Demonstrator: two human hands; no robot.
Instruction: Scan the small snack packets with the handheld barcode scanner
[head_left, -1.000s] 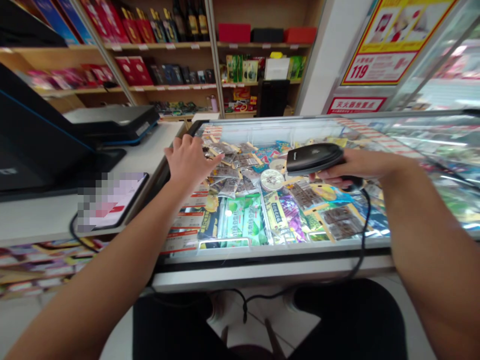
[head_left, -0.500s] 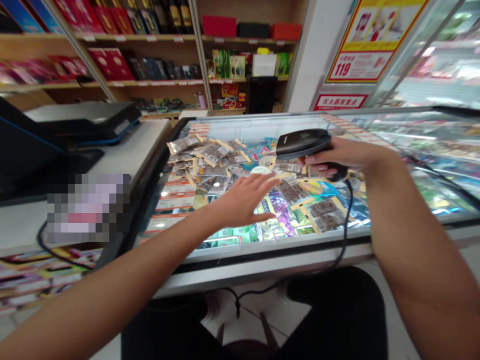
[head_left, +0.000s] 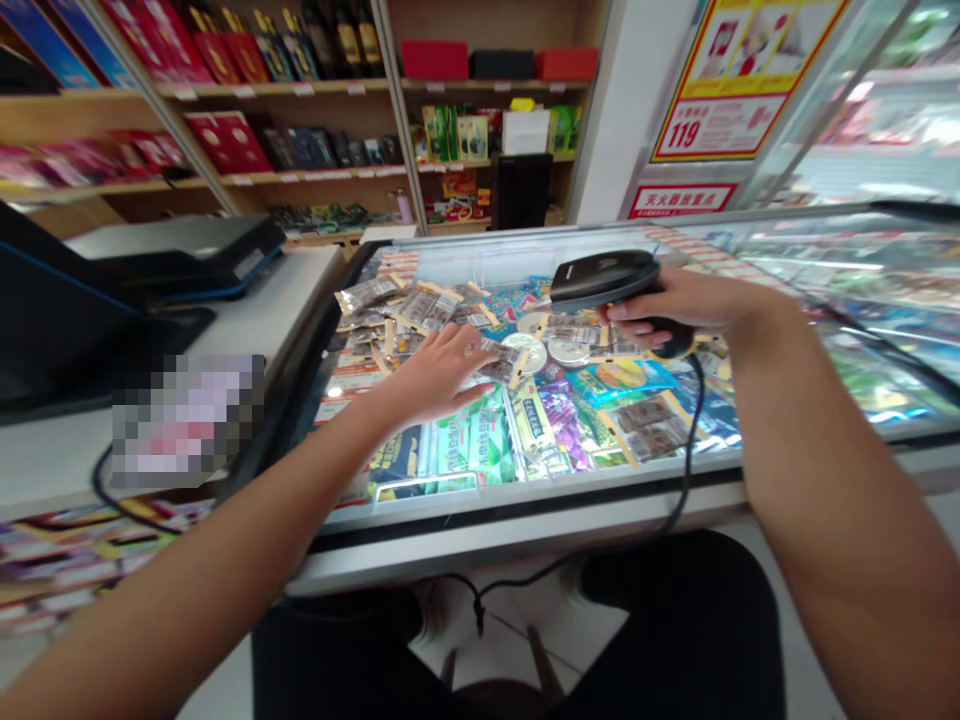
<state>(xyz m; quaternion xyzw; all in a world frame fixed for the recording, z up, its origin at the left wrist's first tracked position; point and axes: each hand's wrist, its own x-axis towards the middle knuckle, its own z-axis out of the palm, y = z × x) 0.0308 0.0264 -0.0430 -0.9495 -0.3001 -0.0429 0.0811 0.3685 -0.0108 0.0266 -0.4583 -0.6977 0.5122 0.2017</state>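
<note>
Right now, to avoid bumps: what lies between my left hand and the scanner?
In the head view, round silvery items and brown packets show between the left hand and scanner.

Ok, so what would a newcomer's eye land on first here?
Probably the black handheld barcode scanner, held in the right hand above the glass-topped display case. Next might come the heap of small brown plastic packets with tan edges at the case's left, with the left hand beside it. The red-and-yellow poster marked 119 also stands out, upper right.
</note>
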